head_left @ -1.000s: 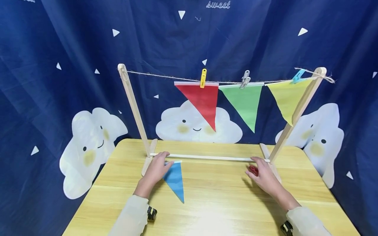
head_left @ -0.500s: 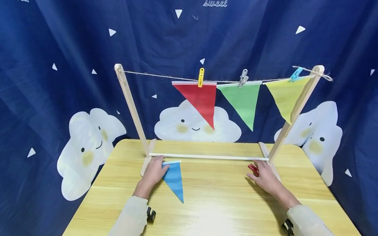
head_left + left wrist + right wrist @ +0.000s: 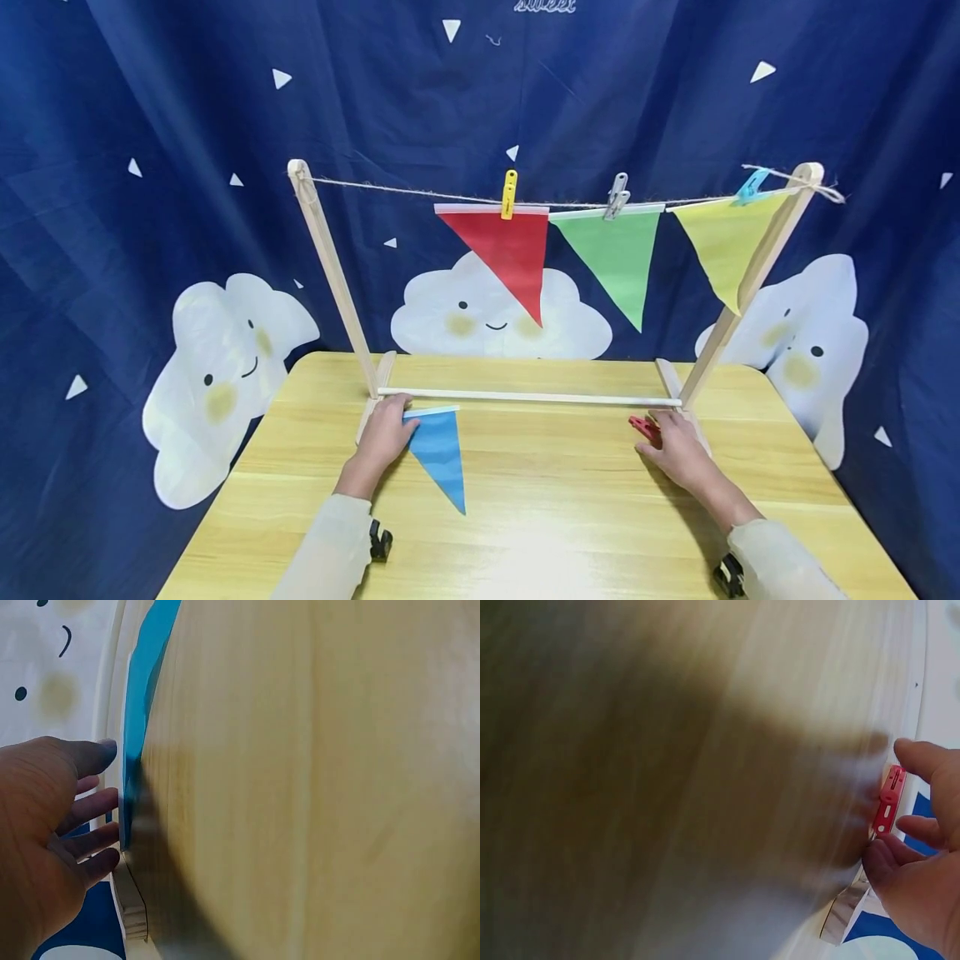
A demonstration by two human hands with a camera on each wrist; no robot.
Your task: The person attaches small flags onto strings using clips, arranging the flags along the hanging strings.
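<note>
A blue triangular pennant [image 3: 441, 454] with a white top edge lies on the table. My left hand [image 3: 384, 435] is at its top left corner, thumb and fingers loosely spread; in the left wrist view the fingertips come right up to the pennant's edge [image 3: 139, 712]. Over to the right lies a red clothespin [image 3: 643, 428]. My right hand [image 3: 681, 450] is beside it, with thumb and fingers apart around it. In the right wrist view the clothespin [image 3: 889, 799] shows between the spread thumb and fingers.
Behind the hands stands a wooden frame with two posts [image 3: 337, 279] and a white crossbar [image 3: 525, 397]. From its twine hang red [image 3: 510, 250], green [image 3: 618, 250] and yellow [image 3: 731, 237] pennants, each held by a clothespin. A blue curtain [image 3: 187, 150] backs the table [image 3: 525, 475].
My left hand has shifted slightly left along the pennant's corner. My right hand has drawn slightly right, showing more of the red clothespin. The head view has tilted a little.
</note>
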